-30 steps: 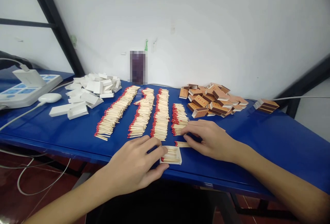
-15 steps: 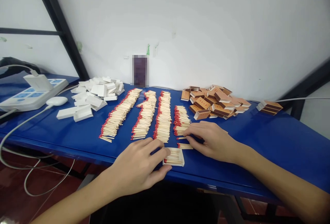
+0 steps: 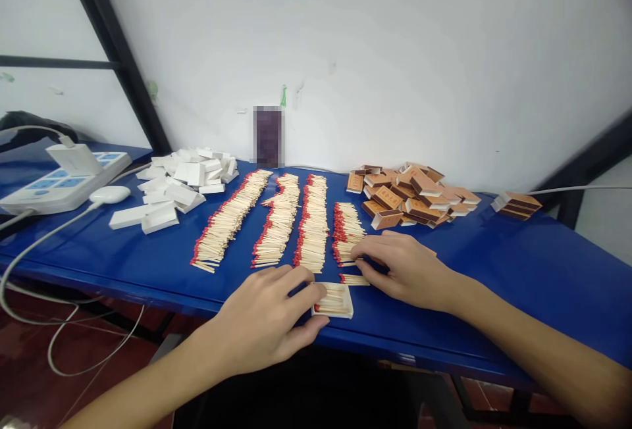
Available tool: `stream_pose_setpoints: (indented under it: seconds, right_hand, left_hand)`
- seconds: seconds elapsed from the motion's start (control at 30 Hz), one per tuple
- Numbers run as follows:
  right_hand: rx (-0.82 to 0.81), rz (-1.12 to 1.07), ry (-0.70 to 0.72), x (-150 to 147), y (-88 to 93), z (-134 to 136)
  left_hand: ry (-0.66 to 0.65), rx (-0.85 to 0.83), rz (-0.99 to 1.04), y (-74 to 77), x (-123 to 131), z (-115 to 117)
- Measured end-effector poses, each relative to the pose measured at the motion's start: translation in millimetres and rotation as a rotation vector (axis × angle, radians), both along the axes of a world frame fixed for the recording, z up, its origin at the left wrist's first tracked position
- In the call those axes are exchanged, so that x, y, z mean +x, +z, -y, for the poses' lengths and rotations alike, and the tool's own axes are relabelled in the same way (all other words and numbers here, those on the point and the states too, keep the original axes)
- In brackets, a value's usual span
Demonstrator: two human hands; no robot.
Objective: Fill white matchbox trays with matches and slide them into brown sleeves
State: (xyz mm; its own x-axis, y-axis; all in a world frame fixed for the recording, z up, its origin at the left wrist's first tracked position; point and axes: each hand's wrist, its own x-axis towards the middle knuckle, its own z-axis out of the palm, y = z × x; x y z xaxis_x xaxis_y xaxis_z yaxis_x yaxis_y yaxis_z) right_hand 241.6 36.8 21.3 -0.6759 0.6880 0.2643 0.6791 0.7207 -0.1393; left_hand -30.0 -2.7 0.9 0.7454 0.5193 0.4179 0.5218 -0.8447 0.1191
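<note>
My left hand [image 3: 276,314] grips the left end of a small white tray [image 3: 347,304] between thumb and fingers at the table's front edge. Several matches [image 3: 333,307] lie inside that tray. My right hand [image 3: 405,268] rests at the near end of the rightmost row of red-tipped matches [image 3: 348,228], thumb and index finger bent towards each other; whether a match is between them is too small to tell. A few separate matches [image 3: 351,279] lie just below its fingertips. Three longer match rows [image 3: 311,225] stretch away to the left of this row.
White empty trays [image 3: 187,172] are heaped at the back left, beside a power strip [image 3: 66,182] with cables. Orange-brown matchbox sleeves [image 3: 415,195] form a pile at the back right, with a small stack [image 3: 517,206] farther right. A pixelated dark rectangle [image 3: 269,136] stands by the wall.
The loose match beneath my right fingertips has shifted up slightly against the rightmost row. My left hand and the tray have stayed in place.
</note>
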Motion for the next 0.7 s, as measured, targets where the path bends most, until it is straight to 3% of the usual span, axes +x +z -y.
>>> stream_pose_setpoints:
  seconds: [0.7]
  right_hand:
    - [0.013, -0.012, -0.005, -1.3, 0.2, 1.9]
  left_hand:
    - [-0.002, 0.022, 0.001, -0.6, 0.0, 0.7]
